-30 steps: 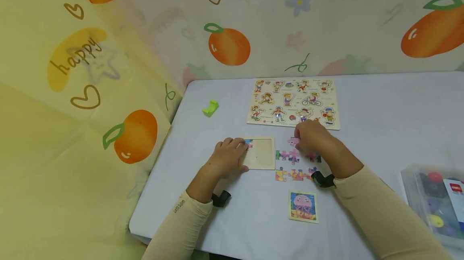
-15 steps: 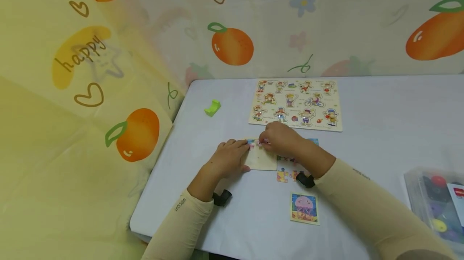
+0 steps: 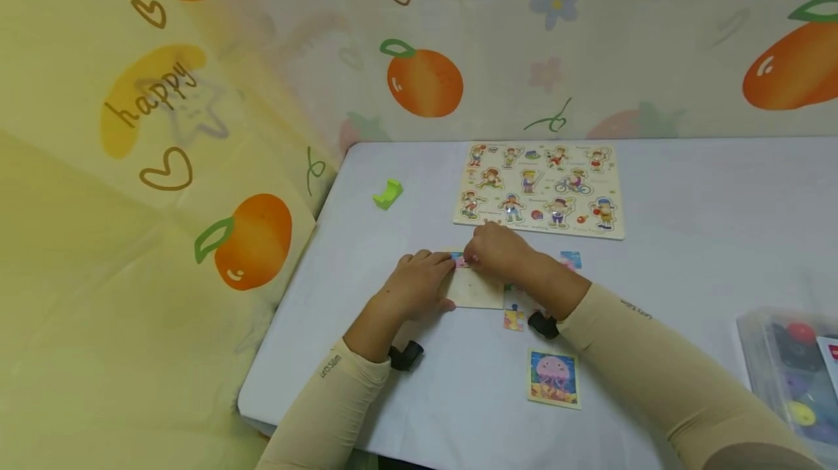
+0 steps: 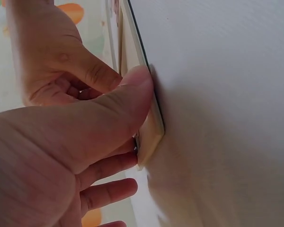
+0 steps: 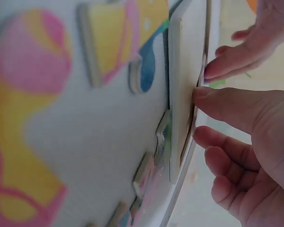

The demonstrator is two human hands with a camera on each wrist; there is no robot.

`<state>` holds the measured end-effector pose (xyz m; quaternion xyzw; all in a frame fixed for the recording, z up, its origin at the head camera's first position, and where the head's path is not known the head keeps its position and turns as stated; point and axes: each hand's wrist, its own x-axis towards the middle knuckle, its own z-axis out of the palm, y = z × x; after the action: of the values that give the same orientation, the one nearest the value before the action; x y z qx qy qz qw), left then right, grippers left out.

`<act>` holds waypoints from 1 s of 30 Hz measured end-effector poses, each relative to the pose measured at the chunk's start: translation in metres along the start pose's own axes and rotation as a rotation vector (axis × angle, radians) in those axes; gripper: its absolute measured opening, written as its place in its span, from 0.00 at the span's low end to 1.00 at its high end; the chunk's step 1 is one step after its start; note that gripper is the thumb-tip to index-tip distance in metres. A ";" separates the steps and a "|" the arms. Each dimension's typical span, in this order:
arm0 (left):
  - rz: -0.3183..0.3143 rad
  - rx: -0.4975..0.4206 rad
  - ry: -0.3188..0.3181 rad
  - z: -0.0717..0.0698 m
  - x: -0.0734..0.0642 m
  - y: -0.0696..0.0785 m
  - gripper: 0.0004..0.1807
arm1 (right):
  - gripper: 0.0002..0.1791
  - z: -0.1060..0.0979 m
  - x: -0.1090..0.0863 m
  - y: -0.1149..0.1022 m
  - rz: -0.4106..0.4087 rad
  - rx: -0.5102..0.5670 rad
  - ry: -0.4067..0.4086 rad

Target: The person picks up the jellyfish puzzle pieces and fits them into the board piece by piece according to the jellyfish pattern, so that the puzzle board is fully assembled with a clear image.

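A shallow wooden puzzle tray (image 3: 479, 292) lies on the white table. My left hand (image 3: 420, 282) holds its left side, thumb at the near edge and fingers over the far corner; in the left wrist view the thumb rests on the tray's edge (image 4: 154, 135). At the tray's upper edge, my right hand (image 3: 500, 252) pinches a small jigsaw piece between thumb and forefinger, mostly hidden by the fingers. Beside the fingertips, a pink and blue piece (image 3: 461, 261) shows in the tray. Loose jigsaw pieces (image 3: 513, 320) lie right of the tray, partly under my right wrist.
A jellyfish picture card (image 3: 553, 379) lies nearer me. Behind the tray is a wooden board with sports figures (image 3: 540, 190). A green block (image 3: 388, 194) sits at back left, a clear plastic box (image 3: 779, 375) at the right edge. Another loose piece (image 3: 571, 259) lies right of my hand.
My right hand has moved left from the loose pieces to the tray's upper edge, bringing a pink piece along. My left hand has stayed on the tray.
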<state>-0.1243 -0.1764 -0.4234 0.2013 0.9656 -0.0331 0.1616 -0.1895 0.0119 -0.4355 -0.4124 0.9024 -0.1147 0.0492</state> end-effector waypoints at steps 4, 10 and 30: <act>0.009 0.005 0.002 -0.003 0.001 0.002 0.45 | 0.09 -0.003 -0.003 -0.001 0.023 0.008 -0.021; 0.019 0.021 -0.008 -0.005 0.002 0.004 0.45 | 0.19 -0.014 -0.020 0.007 0.118 0.080 -0.111; 0.004 -0.080 -0.049 -0.009 0.008 0.002 0.45 | 0.21 -0.034 -0.105 0.076 0.513 0.156 -0.208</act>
<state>-0.1328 -0.1703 -0.4179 0.1958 0.9614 0.0009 0.1931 -0.1825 0.1455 -0.4224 -0.1750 0.9558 -0.1248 0.2006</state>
